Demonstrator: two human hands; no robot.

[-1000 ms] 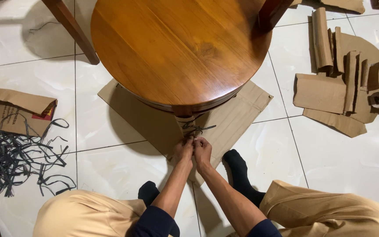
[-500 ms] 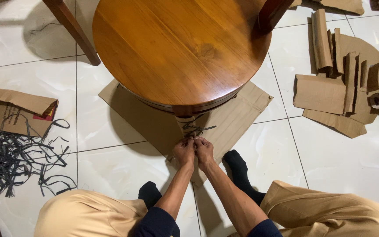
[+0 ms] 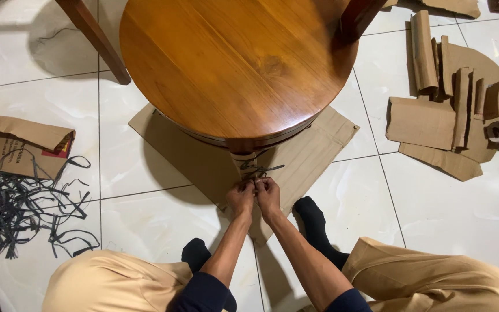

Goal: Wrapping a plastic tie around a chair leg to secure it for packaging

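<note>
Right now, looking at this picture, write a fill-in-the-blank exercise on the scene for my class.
1. Both hands, left and right, pinch a dark ____ below the table.
2. The table stands on a flat sheet of ____.
3. The table's top is ____ in shape.
4. The person's socks are ____.

Missing words: strap; cardboard; round; black

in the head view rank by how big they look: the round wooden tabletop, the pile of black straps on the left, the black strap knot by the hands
1. round wooden tabletop, though it sits nearer the camera
2. pile of black straps
3. black strap knot, which the left hand and right hand pinch below it
</note>
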